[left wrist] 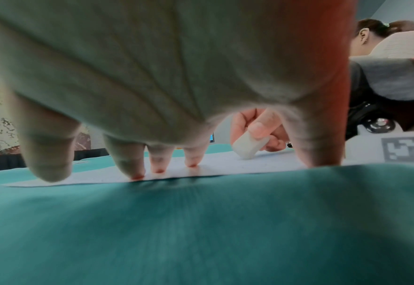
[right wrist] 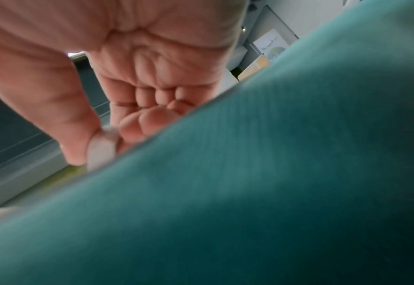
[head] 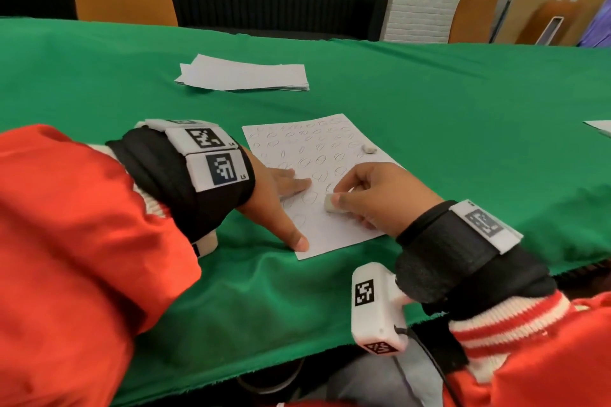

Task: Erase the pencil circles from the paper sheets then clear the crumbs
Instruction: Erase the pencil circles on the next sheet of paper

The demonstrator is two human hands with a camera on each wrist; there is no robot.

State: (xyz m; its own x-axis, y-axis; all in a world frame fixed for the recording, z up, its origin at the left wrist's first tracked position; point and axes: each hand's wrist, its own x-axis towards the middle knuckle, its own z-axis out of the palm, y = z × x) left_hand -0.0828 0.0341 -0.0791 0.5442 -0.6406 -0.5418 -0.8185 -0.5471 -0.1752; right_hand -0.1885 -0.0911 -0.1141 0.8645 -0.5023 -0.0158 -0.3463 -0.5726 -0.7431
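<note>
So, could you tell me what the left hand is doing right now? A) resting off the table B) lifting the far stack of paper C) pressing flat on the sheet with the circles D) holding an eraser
C: the left hand lies with straight fingers pressed on the sheet, while the right hand pinches the eraser.

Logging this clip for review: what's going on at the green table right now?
A person is erasing pencil circles from a paper sheet on the green tablecloth. The left hand presses the sheet flat with spread fingers; the right hand pinches a white eraser against the paper. Most circles remain. A second small eraser lies near the sheet's far edge, and a paper stack sits beyond.
</note>
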